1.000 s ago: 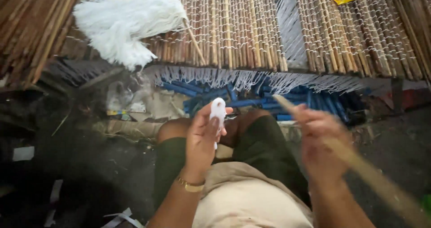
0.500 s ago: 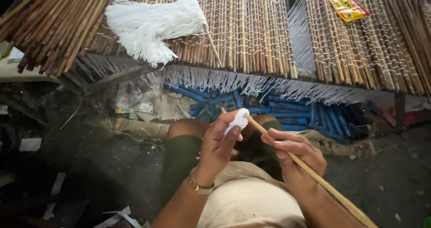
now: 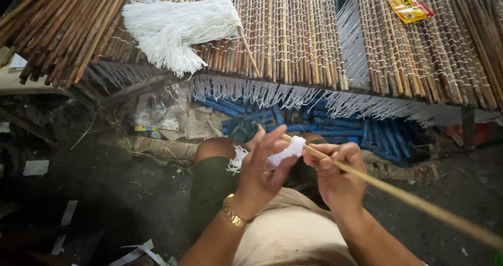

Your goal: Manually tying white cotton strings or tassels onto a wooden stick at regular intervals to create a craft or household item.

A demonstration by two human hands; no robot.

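- A small bunch of white threads [image 3: 285, 152] is being wrapped around the end of a thin bamboo stick [image 3: 398, 195].
- The left hand [image 3: 264, 169] is closed around the white threads, which are pinched between the thumb and the fingers. A loose tuft is seen sticking out on the far left of this hand.
- The right hand [image 3: 338, 174] is closed around the bamboo stick, just to the right of the left hand. The stick's tip is touched by the white threads, and its long end is pointed down and away to the right.
- Both hands are held above the person's lap, close together.
- It is judged that the winding step is in hand. For the next move, the threads may need to be pulled tight and turned around the stick while the stick is kept steady.
- Farther ahead of the hands, a woven bamboo mat [image 3: 293, 41] is stretched out, and a big bundle of white yarn [image 3: 173, 28] is laid on it. A yellow packet [image 3: 408, 7] is seen far up on the right.
- Compared with half a second ago, the threads are now slid farther along the stick, the loose tuft is newly shown, and the right hand is moved nearer to the left hand.
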